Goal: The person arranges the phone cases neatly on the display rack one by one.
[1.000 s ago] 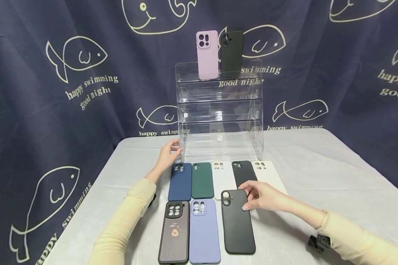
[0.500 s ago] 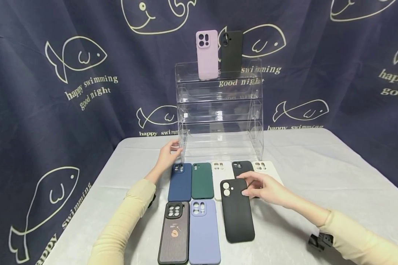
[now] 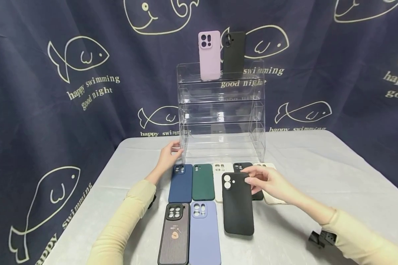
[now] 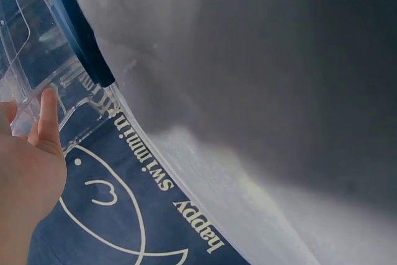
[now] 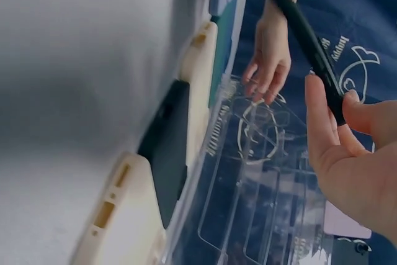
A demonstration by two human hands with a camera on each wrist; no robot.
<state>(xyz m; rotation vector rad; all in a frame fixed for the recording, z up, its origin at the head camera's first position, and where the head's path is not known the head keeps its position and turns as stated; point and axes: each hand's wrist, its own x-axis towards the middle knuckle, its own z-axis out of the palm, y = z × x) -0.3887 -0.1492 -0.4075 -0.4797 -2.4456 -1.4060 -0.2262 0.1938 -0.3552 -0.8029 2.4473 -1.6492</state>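
Note:
My right hand (image 3: 268,182) pinches a black phone case (image 3: 237,206) by its upper right edge. The case is tilted and held above the table, its two round camera holes at top left. In the right wrist view it appears edge-on between thumb and fingers. My left hand (image 3: 168,156) grips the lower left side of a clear tiered display rack (image 3: 220,138); in the left wrist view the rack's clear side lies between thumb and fingers. On the rack's top tier stand a pink-purple case (image 3: 209,59) and a black case (image 3: 233,53).
Before the rack lie a blue case (image 3: 180,184), a green case (image 3: 203,183), a white case (image 3: 218,186), a partly covered black case (image 3: 258,195) and a cream case (image 3: 275,200). Nearer are a dark patterned case (image 3: 174,237) and a lavender case (image 3: 205,235). A fish-print curtain (image 3: 86,129) hangs behind.
My right hand has lifted the black case off the table, moving it up and forward toward the rack. My left hand stays at the rack's side.

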